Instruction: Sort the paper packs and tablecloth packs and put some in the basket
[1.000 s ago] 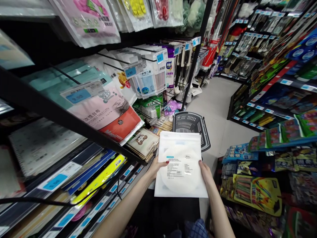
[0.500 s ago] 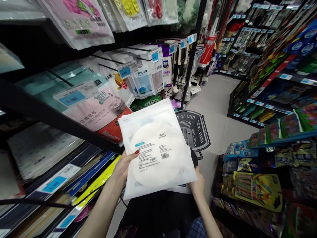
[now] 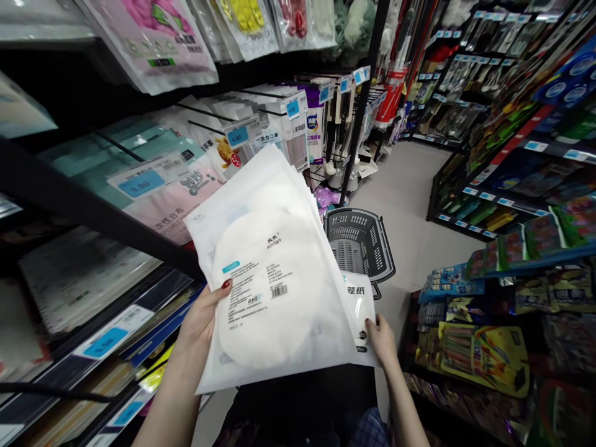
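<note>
My left hand (image 3: 202, 310) is closed on the left edge of a flat white packet of round steamer paper (image 3: 265, 273), its thumb lying on the front. More white edges show along that packet's right side, so it looks like the top one of several. Lower right, partly behind it, is another steamer paper packet (image 3: 361, 310) with dark printed characters. My right hand (image 3: 382, 338) pinches the right edge of this packet between thumb and fingers. Just beyond the packets, a grey plastic shopping basket (image 3: 382, 264) stands on the floor, its visible inside bare.
On the left, a dark shelf rack carries hanging packs of tablecloths (image 3: 200, 186), face masks and gloves (image 3: 249, 15). Snack bags (image 3: 482, 357) fill a display at the right. A grey tiled aisle (image 3: 410, 186) runs ahead between the racks. A black cord (image 3: 60, 391) crosses lower left.
The packets, earlier held together upright in front, have moved left and closer and turned. My right hand has drawn one packet out to the right from behind the others.
</note>
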Action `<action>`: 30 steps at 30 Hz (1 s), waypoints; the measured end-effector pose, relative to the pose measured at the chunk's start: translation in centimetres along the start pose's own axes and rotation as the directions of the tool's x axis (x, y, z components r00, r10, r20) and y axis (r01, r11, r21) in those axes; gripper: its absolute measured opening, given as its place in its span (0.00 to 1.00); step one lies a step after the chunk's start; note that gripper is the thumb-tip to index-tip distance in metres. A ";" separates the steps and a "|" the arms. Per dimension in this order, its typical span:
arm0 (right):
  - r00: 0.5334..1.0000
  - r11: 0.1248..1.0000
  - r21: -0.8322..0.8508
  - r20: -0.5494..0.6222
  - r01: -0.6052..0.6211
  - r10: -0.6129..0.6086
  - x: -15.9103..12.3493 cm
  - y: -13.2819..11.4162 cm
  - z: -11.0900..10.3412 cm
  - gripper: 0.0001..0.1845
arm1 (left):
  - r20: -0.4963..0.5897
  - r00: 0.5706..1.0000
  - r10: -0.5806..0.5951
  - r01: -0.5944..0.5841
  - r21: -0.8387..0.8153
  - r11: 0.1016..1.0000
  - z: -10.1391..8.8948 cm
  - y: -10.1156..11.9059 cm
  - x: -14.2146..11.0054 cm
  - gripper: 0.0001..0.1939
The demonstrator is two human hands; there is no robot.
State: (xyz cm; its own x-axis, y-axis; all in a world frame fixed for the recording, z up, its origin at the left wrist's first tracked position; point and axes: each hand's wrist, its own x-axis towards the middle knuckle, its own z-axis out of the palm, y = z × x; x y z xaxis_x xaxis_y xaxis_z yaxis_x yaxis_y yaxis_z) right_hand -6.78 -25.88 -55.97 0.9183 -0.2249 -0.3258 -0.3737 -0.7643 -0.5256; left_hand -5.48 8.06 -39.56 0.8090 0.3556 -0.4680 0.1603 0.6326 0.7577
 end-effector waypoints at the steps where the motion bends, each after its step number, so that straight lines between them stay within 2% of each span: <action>1: 1.000 1.000 0.028 -0.027 -0.008 0.008 0.2 1.0 -0.6 0.17 | 0.015 1.000 0.002 -0.002 -0.002 1.000 0.1 -0.1 -0.1 0.26; 4: 0.991 0.992 0.096 -0.102 -0.078 0.088 0.7 4.5 -3.2 0.22 | 0.077 0.997 -0.020 0.021 -0.004 1.000 0.5 -0.6 -0.3 0.27; 7: 0.971 0.970 0.164 -0.129 -0.182 0.204 0.6 7.3 -6.7 0.25 | 0.137 0.988 -0.071 0.070 0.015 0.997 0.9 -1.6 -0.5 0.28; 10: 0.935 0.962 0.188 -0.258 -0.198 0.243 -0.9 7.8 -10.5 0.24 | 0.187 0.975 -0.124 0.116 0.051 0.992 0.9 -2.9 -0.4 0.31; 12: 0.885 0.971 0.169 -0.406 -0.170 0.226 -2.7 6.4 -13.1 0.24 | 0.237 0.960 -0.152 0.140 0.066 0.988 0.8 -4.1 -0.1 0.33; 15: 0.805 0.990 0.045 -0.578 -0.131 0.133 -6.3 2.2 -16.1 0.22 | 0.331 0.923 -0.195 0.177 0.085 0.981 0.6 -6.9 0.8 0.31; 18: 0.752 0.976 -0.199 -0.656 -0.093 -0.062 -9.5 -3.0 -16.6 0.20 | 0.401 0.884 -0.241 0.212 0.116 0.970 0.0 -10.6 2.0 0.29; 19: 0.750 0.958 -0.282 -0.645 -0.060 -0.143 -10.1 -4.7 -15.9 0.20 | 0.409 0.876 -0.257 0.222 0.133 0.966 -0.3 -11.8 2.4 0.29; 21: 0.805 0.907 -0.417 -0.520 0.051 -0.285 -10.9 -7.9 -12.7 0.17 | 0.398 0.875 -0.276 0.226 0.168 0.960 -1.3 -14.0 3.2 0.29; 23: 0.867 0.847 -0.487 -0.306 0.213 -0.394 -11.0 -10.9 -7.7 0.12 | 0.398 0.874 -0.281 0.220 0.192 0.956 -2.4 -15.8 3.9 0.29; 25: 0.909 0.794 -0.515 -0.066 0.322 -0.412 -10.9 -13.5 -1.7 0.14 | 0.412 0.869 -0.275 0.207 0.203 0.957 -3.4 -16.8 4.5 0.29; 27: 0.901 0.771 -0.487 0.085 0.410 -0.426 -11.0 -15.3 3.5 0.17 | 0.404 0.879 -0.254 0.186 0.199 0.962 -4.1 -17.1 4.9 0.29; 28: 0.887 0.765 -0.461 0.130 0.449 -0.442 -11.2 -15.8 5.5 0.17 | 0.394 0.883 -0.254 0.192 0.190 0.963 -4.3 -17.1 4.9 0.29; 30: 0.852 0.768 -0.372 0.174 0.521 -0.494 -11.6 -15.9 7.4 0.15 | 0.391 0.869 -0.303 0.265 0.150 0.953 -4.4 -16.8 5.0 0.28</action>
State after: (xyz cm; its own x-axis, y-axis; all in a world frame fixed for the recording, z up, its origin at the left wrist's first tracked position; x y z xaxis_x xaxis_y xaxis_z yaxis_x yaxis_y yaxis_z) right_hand -12.48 -6.65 -49.61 0.9441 0.2909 -0.1550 0.2402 -0.9292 -0.2807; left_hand -6.66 2.22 -56.64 0.8757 -0.1521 -0.4583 0.4518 0.5932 0.6663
